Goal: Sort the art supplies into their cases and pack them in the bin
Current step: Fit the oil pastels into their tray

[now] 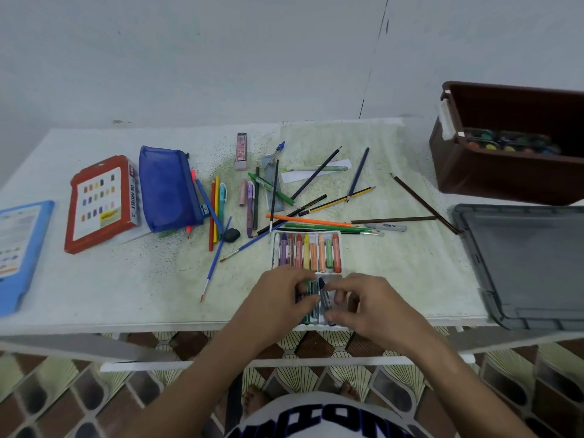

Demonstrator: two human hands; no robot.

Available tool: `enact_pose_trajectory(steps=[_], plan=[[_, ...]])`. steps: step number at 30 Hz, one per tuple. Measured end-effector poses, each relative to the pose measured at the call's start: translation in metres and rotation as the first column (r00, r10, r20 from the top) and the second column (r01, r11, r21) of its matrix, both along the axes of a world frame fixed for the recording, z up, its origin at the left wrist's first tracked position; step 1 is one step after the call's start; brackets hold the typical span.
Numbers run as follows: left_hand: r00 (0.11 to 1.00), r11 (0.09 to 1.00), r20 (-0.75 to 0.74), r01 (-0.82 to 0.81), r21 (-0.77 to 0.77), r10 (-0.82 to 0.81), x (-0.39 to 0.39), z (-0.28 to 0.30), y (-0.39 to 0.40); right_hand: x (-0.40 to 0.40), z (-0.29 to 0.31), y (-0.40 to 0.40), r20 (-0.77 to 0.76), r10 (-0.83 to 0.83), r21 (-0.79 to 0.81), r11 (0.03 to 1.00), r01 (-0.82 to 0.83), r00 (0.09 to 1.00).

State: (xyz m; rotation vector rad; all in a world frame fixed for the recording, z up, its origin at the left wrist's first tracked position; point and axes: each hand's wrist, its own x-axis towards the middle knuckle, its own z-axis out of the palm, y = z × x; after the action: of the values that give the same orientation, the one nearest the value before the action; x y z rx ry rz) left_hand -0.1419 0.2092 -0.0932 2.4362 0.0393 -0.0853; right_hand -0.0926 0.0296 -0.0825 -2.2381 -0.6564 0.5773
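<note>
Waxy dark pastel (pixel 323 297) sits pinched in the right hand (pixel 368 306) grip, left hand (pixel 284 295) fingers curled steadying it, white tray (pixel 306 235) directly beneath. Light, brittle, smudgy — best held mid-wrapper.

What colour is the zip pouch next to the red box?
The mesh zip pouch is dark blue, seen best in the head view, right of the red oil-pastel box.

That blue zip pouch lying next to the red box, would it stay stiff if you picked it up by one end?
Probably not. The blue pouch looks like thin mesh fabric lying flat and slack on the table, so it would likely droop. It seems nearly empty, so probably light. Being flat and soft, it should slide rather than roll if pushed.
</note>
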Motion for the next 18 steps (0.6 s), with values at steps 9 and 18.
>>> enact_pose_trajectory(steps=[9, 18], plan=[[0.991, 0.991, -0.031, 0.128, 0.044, -0.127, 0.003, 0.002, 0.005, 0.001, -0.008, 0.006, 0.104, 0.044, 0.005, 0.999, -0.045, 0.994], [0.982, 0.98, -0.071, 0.179, 0.092, -0.173, 0.009, 0.001, 0.009, 0.005, -0.013, 0.001, 0.098, 0.057, -0.02, 0.998, -0.055, 0.994]])
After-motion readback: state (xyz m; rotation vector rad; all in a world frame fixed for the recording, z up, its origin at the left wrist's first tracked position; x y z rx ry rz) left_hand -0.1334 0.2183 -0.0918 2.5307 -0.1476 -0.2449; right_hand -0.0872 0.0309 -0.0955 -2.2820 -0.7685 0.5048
